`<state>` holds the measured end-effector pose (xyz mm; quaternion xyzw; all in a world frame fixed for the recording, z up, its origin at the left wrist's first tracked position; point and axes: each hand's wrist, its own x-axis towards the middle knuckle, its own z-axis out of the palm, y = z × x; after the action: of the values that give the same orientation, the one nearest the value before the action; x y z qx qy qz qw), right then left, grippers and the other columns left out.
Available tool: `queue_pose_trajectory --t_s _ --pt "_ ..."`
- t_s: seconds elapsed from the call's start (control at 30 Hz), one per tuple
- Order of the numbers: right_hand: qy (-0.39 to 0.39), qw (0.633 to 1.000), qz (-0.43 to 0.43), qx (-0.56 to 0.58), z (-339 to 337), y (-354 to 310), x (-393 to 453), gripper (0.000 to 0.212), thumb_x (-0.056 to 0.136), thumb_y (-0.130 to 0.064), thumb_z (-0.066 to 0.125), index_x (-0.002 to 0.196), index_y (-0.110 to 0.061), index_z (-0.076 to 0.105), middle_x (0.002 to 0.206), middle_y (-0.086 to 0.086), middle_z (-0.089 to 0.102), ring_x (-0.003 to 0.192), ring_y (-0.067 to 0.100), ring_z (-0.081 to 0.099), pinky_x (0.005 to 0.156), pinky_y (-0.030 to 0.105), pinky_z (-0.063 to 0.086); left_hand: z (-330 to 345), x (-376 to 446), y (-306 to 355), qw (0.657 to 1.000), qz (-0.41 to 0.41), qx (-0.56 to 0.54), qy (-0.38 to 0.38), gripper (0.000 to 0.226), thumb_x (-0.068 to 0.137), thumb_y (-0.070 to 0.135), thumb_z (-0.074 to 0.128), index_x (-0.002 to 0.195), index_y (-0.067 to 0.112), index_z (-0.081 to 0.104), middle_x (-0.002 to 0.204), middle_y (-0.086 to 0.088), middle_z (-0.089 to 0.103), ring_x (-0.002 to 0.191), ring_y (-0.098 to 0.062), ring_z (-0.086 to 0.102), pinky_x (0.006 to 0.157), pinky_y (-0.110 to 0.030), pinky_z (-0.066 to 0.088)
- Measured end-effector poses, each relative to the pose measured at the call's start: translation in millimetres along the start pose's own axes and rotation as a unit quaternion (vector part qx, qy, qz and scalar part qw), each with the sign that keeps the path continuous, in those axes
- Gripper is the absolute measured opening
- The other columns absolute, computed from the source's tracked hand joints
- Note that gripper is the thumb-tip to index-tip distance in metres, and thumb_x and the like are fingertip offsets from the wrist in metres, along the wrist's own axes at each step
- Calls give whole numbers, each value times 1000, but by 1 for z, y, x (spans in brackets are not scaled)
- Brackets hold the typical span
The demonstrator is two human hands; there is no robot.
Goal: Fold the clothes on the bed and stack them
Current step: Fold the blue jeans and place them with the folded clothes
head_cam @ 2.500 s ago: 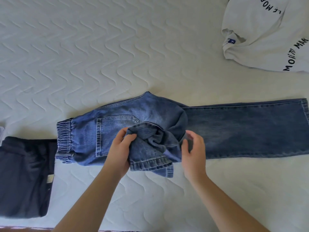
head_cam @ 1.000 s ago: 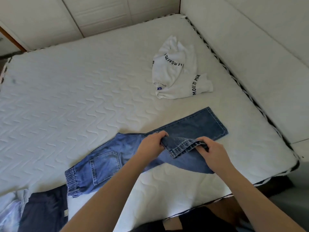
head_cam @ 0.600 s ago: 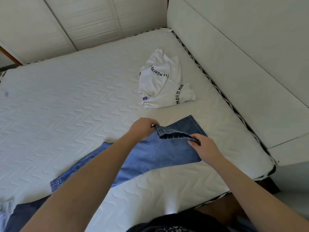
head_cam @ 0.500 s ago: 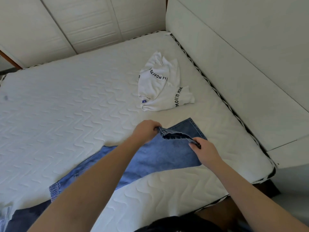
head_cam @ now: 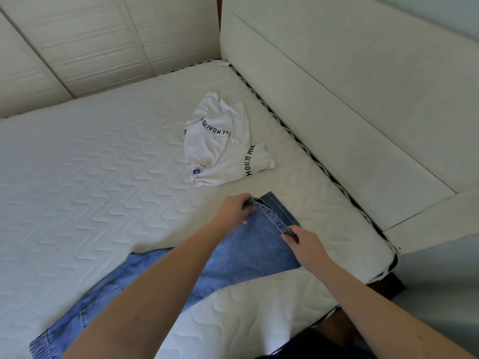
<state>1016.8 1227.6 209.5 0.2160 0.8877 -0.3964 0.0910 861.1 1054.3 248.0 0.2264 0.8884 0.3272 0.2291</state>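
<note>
- The jeans (head_cam: 248, 252) lie stretched across the mattress (head_cam: 103, 177), running from the elastic waistband at the lower left of the frame up to the leg hems at centre right.
- The left hand (head_cam: 233, 209) pinches the far end of the upper hem (head_cam: 272, 215), fingers curled round the denim edge.
- The right hand (head_cam: 303, 244) pinches the near end of that same hem, thumb on top and fingers tucked under the fabric.
- The hem is drawn taut in a straight line between the two hands, with the hem of the lower leg showing just beyond it toward the right.
- Two and a half seconds ago the same leg was a bunched wad held over the seat of the jeans, beside the back pocket; now it is pulled out full length over the other leg.
- Since half a second ago the hem has flattened: it sagged open in a loop between the hands then, and now it lies close against the leg beneath.
- Both hands have kept their hold on the hem through these moments.
- The white shirt (head_cam: 223, 149) with black lettering lies crumpled above the hands, near the upper middle of the frame, well apart from the jeans and unchanged in shape.
- The dark folded garment seen earlier at the lower left is out of the frame now.
- A padded bed frame (head_cam: 337, 99) edges the mattress along the right side.
</note>
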Motion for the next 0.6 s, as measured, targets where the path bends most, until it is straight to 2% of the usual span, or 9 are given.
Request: queue_pose_trajectory --t_s 0.07,0.17,0.23,0.3,0.4,0.5,0.53,0.6 --pt "-13 1000 23 -2 -2 10 9 16 100 -35 49 90 -24 53 81 -5 63 75 17 61 69 37 50 10 18 -1 1000 -2 -8 -16 31 93 20 62 67 24 45 54 7 59 45 2 55 55 -22 39" --pt "-39 998 33 -39 -6 32 27 22 102 -39 45 100 -18 50 89 6 66 81 27 63 74 44 52 30 49 -4 1000 -12 -18 -22 30 93 24 63 68 28 47 53 9 56 48 3 53 54 -19 35" --pt "-71 996 27 -53 -11 47 42 22 100 -35 52 110 -16 50 97 8 68 87 30 65 76 43 53 45 69 -5 1000 -13 -7 -14 27 92 25 64 71 28 48 58 10 51 56 -1 48 56 -18 33" --pt "-107 993 30 -27 -17 63 58 29 94 -27 63 118 -18 50 108 5 68 96 26 65 80 37 53 58 88 -4 1000 -26 -8 -5 22 93 24 64 77 23 49 63 11 48 63 -8 45 57 -20 32" --pt "-145 987 58 -27 -21 88 87 38 87 -21 71 121 -14 56 118 7 66 107 25 63 87 31 49 79 120 -6 997 -70 -16 1 16 93 19 63 83 15 52 70 0 53 71 -19 48 60 -29 31" --pt "-163 981 84 -58 -15 113 120 27 93 -30 63 110 -9 61 110 12 68 98 28 65 79 31 48 101 156 -13 994 -105 -24 1 15 94 17 62 83 12 54 72 -4 55 72 -21 49 54 -21 31" --pt "-165 980 101 -42 -12 120 131 25 94 -30 61 106 -9 60 103 12 69 89 28 68 74 33 50 108 169 -18 993 -117 -27 6 15 94 18 62 84 12 54 72 -2 55 72 -20 50 54 -19 31" --pt "-172 977 124 1 -6 134 152 19 96 -28 59 101 -10 55 91 11 69 69 27 71 65 38 56 122 193 -31 989 -141 -23 23 12 94 22 62 90 11 59 76 -1 58 76 -19 52 61 -25 35"
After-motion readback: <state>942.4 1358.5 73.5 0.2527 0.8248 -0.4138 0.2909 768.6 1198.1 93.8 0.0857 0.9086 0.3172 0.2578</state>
